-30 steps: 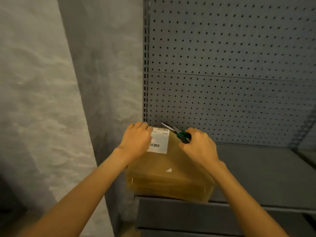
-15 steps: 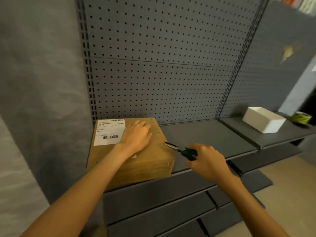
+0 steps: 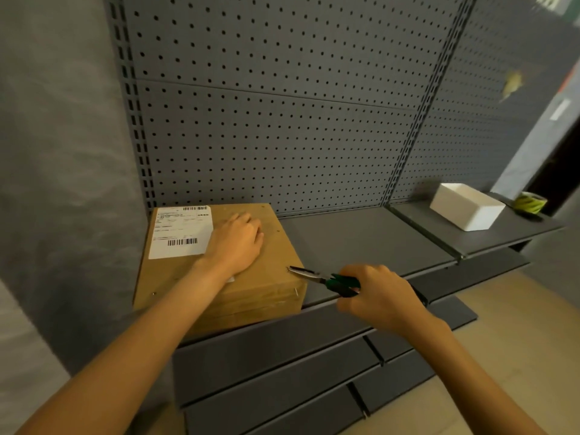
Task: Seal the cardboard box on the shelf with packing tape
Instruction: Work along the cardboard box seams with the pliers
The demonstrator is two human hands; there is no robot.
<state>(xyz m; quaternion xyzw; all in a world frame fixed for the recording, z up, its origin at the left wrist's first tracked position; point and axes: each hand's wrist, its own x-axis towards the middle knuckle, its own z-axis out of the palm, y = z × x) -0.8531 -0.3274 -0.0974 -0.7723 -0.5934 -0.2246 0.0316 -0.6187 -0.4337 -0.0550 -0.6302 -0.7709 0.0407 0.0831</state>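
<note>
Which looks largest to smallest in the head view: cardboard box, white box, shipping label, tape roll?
1. cardboard box
2. white box and shipping label: look alike, and the box is farther away, so unranked
3. tape roll

Closed brown cardboard box (image 3: pixel 251 287) with white label, flat on shelf (image 3: pixel 361 237)

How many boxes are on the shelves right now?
2: the cardboard box at the left end under the left hand, and a white box on the right shelf.
</note>
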